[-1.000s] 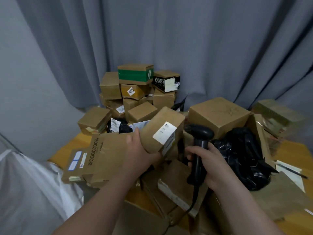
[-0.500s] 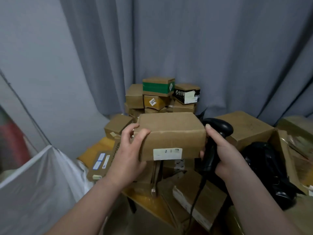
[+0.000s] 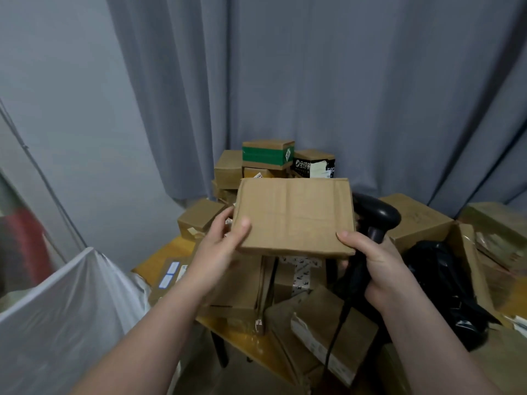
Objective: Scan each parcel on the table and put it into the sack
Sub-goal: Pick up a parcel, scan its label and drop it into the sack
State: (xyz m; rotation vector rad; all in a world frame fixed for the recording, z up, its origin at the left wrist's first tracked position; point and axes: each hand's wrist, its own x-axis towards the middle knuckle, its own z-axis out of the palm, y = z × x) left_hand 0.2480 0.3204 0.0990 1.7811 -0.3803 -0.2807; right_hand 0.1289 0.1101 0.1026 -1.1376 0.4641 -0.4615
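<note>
- Fingers (image 3: 225,215) of the left hand (image 3: 218,248) are curled round the left edge of the parcel (image 3: 293,216), with the thumb pressed on its top face; this hand carries it in the air above the table (image 3: 171,248).
- Right hand (image 3: 376,262) has its fingers wrapped round the handle of the scanner (image 3: 377,216), and its thumb lies on the near right corner of the parcel, so it helps to steady the box.
- Parcel is held almost flat, in front of the pile of other parcels (image 3: 268,158). The face turned upward is plain cardboard; I see no label on it.
- Step in hand, as I judge it, is to find the label and scan it. The left hand should roll the box until the label looks toward the scanner's head, which sits behind the right edge of the box.
- Better to lift the right thumb off first, so that the scanner can be drawn back and aimed squarely at the label, not from a steep angle.
- Sack (image 3: 57,309) stands at the left, just beside the table; after the scan the left hand alone could probably carry the box there, since it holds that side.
- Cable (image 3: 333,343) of the scanner hangs over the lower parcels and could catch on a corner.
</note>
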